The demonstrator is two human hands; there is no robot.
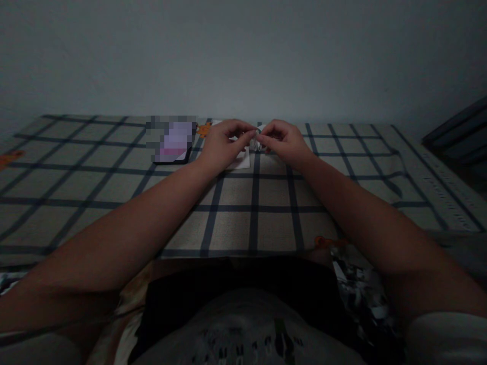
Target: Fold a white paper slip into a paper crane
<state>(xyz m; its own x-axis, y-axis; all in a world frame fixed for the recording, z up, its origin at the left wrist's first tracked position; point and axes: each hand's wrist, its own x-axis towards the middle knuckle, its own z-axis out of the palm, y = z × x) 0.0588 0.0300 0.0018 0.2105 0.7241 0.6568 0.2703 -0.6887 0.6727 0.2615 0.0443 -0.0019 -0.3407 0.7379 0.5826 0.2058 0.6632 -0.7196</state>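
Observation:
My left hand (225,143) and my right hand (285,141) meet above the far part of the table. Both are closed in a pinch, thumbs and fingertips almost touching. Between them is a small, pale, crinkled piece (257,145) that looks shiny or see-through; the dim light hides what kind of thing it is. Under my left hand lies a flat white sheet (242,161), partly covered by that hand. A phone (175,142) with a lit, blurred-out screen rests to the left of my left hand.
A checked tablecloth (236,223) with dark lines and small orange figures covers the table. A plain wall (243,61) stands right behind it. Dark slatted furniture (462,137) is at the right edge. My lap is below the table's front edge.

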